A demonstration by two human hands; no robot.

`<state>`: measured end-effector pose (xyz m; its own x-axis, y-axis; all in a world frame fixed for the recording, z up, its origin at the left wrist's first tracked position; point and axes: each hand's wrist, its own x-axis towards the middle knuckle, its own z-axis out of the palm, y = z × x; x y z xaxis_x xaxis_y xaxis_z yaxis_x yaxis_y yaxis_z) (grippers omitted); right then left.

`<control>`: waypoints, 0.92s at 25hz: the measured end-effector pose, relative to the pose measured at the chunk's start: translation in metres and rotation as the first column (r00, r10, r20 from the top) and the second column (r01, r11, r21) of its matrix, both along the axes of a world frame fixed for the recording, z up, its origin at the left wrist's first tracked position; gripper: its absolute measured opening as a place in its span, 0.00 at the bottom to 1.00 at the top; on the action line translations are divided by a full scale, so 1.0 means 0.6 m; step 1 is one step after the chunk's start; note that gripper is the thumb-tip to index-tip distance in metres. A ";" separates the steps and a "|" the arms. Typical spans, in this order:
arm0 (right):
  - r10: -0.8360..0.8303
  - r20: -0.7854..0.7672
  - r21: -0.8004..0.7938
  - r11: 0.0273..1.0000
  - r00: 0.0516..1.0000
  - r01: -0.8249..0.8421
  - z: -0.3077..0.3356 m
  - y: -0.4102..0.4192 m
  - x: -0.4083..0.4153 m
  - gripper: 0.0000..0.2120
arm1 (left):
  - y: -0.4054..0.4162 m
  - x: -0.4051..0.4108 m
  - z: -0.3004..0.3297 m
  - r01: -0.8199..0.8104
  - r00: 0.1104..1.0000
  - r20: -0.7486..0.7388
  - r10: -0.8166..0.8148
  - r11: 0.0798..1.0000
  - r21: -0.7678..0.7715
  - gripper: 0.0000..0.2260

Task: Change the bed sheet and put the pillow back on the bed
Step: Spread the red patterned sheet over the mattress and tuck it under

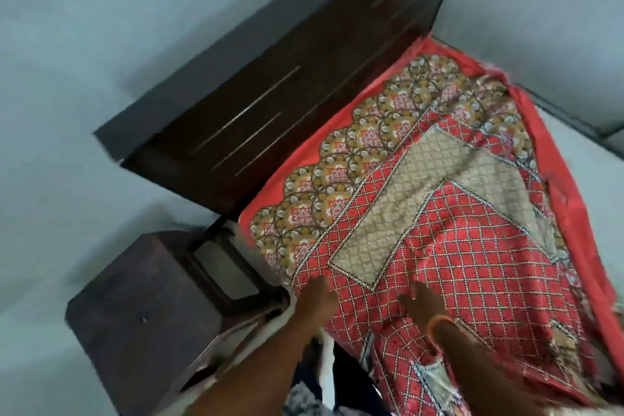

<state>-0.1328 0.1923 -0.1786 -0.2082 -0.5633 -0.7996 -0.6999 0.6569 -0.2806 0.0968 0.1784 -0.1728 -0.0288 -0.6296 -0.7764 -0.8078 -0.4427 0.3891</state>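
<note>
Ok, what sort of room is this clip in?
Most likely a home bedroom: a bed under a red patterned bed sheet, a dark wooden headboard against the wall, and a dark bedside cabinet.

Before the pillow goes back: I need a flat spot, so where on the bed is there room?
The sheet lies bare from the headboard down its beige middle; a pillow would likely fit there. The near edge is taken: the left hand and right hand rest flat there, beside the nightstand.

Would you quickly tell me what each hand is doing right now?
Left hand: open, flat on the bed sheet.
Right hand: open, fingers spread on the sheet.
</note>
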 end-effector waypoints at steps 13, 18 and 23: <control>-0.484 -0.014 -0.272 0.844 0.875 0.462 0.177 0.510 -0.009 0.20 | 0.365 -0.044 0.196 0.027 0.973 -0.222 -0.060 0.989 -0.147 0.06; -0.681 -0.052 -0.329 0.702 0.730 0.632 0.207 0.685 -0.139 0.23 | 0.469 -0.201 0.208 0.199 0.944 -0.221 -0.246 0.957 -0.212 0.09; -0.745 -0.005 -0.366 0.622 0.667 0.692 0.212 0.826 -0.288 0.22 | 0.611 -0.399 0.223 0.242 0.923 -0.249 -0.295 0.944 -0.223 0.05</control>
<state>-0.3053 0.6882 -0.0516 -0.7493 -0.3876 -0.5369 -0.0893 0.8626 -0.4980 -0.1427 0.5447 -0.0392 -0.4124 -0.6993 -0.5839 -0.7353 -0.1230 0.6665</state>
